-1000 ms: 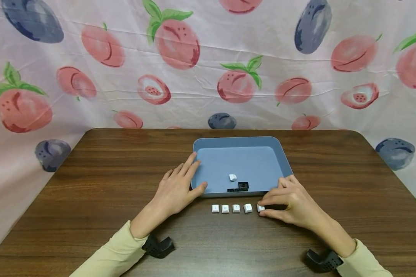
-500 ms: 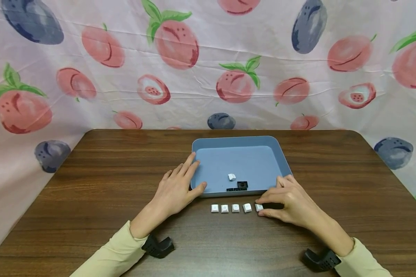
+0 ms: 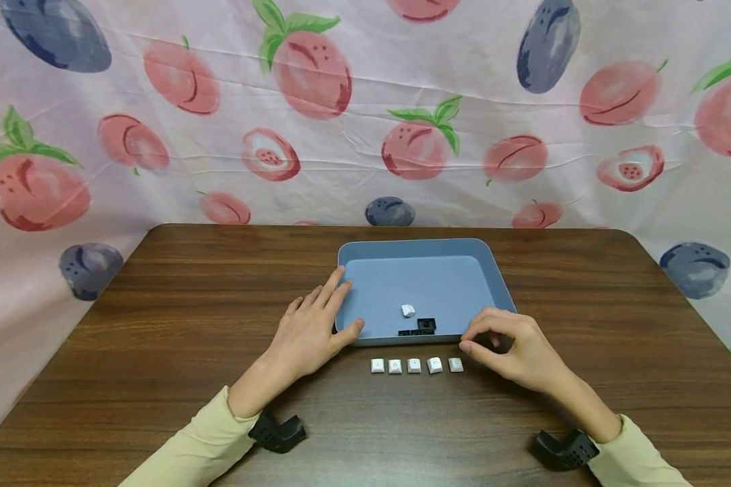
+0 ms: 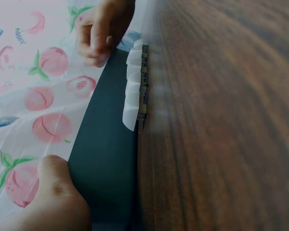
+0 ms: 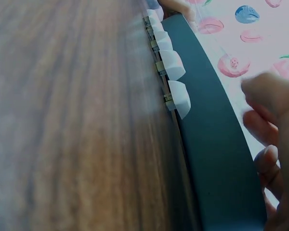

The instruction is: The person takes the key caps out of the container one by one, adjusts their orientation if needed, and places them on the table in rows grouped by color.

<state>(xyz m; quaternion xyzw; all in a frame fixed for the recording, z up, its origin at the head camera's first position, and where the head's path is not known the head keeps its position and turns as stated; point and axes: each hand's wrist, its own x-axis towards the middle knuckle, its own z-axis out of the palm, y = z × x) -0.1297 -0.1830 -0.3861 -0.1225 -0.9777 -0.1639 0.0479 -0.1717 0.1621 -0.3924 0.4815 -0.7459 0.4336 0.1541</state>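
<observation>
Several white keycaps stand in a row on the table before the blue tray; the rightmost keycap is just left of my right hand. In the left wrist view the keycaps sit on small dark switches. My right hand hovers by the tray's near right corner, thumb and index finger bent close together, nothing visible between them. My left hand lies with fingers spread against the left rim of the tray. Inside the tray are a white keycap and several black pieces along its near wall.
The brown wooden table reaches back to a fruit-printed cloth. Black wrist mounts sit on both forearms, close above the table.
My right hand has let go of the rightmost keycap and moved up and slightly right, towards the tray's near edge. That keycap stays in the row. My left hand has not moved.
</observation>
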